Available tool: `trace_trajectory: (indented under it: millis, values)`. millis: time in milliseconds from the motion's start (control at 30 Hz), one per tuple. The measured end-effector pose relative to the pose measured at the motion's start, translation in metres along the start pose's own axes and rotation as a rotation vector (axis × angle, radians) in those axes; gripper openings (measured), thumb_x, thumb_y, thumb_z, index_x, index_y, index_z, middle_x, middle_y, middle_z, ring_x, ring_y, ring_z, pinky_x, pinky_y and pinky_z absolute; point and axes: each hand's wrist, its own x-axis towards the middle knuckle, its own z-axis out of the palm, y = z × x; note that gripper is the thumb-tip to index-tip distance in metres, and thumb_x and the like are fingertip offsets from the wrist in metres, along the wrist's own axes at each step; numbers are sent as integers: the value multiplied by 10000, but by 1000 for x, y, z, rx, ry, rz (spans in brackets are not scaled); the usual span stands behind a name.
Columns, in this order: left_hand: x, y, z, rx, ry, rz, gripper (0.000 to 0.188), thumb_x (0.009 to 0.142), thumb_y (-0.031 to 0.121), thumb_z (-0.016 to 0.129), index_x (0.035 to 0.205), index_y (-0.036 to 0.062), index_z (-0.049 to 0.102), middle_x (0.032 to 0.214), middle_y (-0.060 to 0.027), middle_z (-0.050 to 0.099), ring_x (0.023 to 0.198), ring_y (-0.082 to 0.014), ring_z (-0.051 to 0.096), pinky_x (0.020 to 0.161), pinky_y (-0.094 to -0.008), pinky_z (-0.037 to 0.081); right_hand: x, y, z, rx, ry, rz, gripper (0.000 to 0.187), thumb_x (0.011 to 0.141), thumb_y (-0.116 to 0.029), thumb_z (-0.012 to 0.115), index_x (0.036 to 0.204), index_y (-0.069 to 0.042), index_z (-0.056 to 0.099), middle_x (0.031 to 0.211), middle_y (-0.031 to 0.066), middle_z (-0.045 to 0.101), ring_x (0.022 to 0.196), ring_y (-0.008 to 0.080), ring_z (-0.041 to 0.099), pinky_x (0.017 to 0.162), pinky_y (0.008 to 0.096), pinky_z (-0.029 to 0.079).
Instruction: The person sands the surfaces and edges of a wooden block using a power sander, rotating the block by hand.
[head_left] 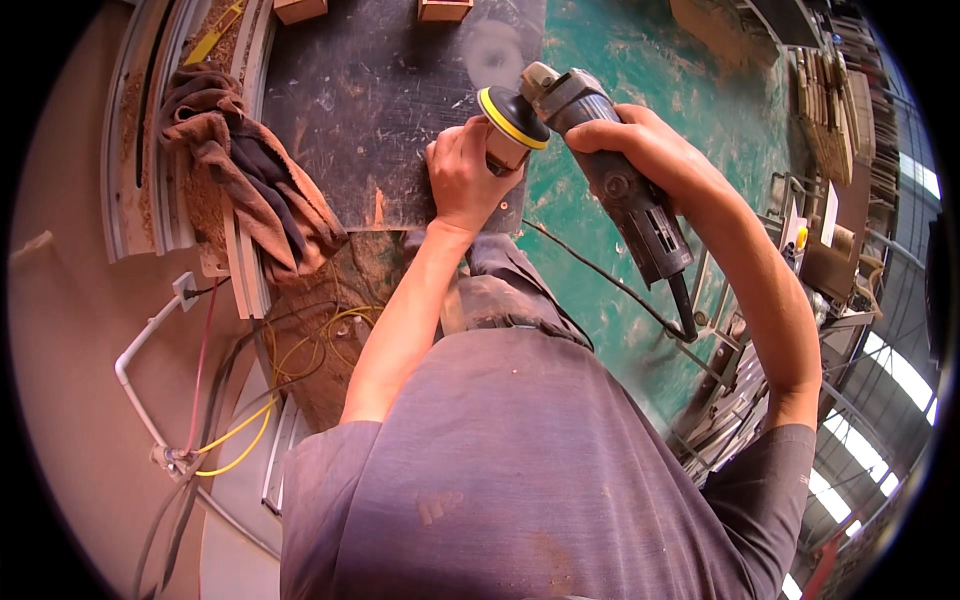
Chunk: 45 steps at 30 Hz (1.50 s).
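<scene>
My right hand (640,150) is wrapped round the body of a dark angle grinder (635,215), which slants with its head up and to the left. A round backing pad with a yellow rim (512,118) is fitted on the grinder's head. Under that pad, my left hand (463,178) grips a small wooden block (506,150) by its left side, over the right edge of the dark worktable (350,110). The block's upper end is at the pad's face. My fingers and the pad hide part of it, and whether the disc is spinning cannot be told.
Two small wooden boxes, one at the far left (300,10) and one further right (445,10), stand on the table. A brown cloth (245,175) drapes over the left rail. The grinder's cord (610,280) crosses above the green floor (590,240). Yellow hoses (245,425) hang at left; boards (825,115) are stacked right.
</scene>
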Motion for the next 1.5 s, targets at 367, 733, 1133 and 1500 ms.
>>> trace_trajectory:
  millis: [367, 733, 1133, 1500]
  values:
    - [-1, -2, 3, 11, -16, 11, 667, 684, 309, 972, 1264, 101, 717, 1129, -49, 757, 1058, -272, 692, 961, -452, 512, -18, 50, -17, 96, 45, 108, 602, 826, -439, 807, 1144, 30, 604, 850, 117, 678, 632, 196, 692, 541, 356, 578]
    - [-2, 2, -8, 52, -117, 50, 890, 685, 447, 1002, 1367, 50, 590, 1285, -122, 683, 1157, -329, 645, 1027, -480, 477, -48, 158, -31, 438, 138, 173, 470, 894, -413, 795, 1089, -28, 610, 838, 91, 668, 668, 202, 696, 585, 348, 571]
    - [5, -1, -20, 93, -282, 125, 945, 723, 491, 979, 1366, -30, 522, 1465, -227, 548, 1247, -422, 596, 1064, -529, 468, -51, 224, -22, 693, 135, 184, 508, 893, -455, 803, 1116, -52, 589, 893, 117, 690, 694, 213, 718, 596, 360, 606]
    - [50, -7, -36, 24, -687, -108, 823, 954, 563, 734, 1456, -69, 570, 1468, -263, 615, 1275, -424, 624, 1103, -474, 487, -55, 202, -36, 643, 145, 124, 516, 893, -470, 802, 1116, -56, 590, 913, 116, 686, 695, 211, 710, 610, 354, 602]
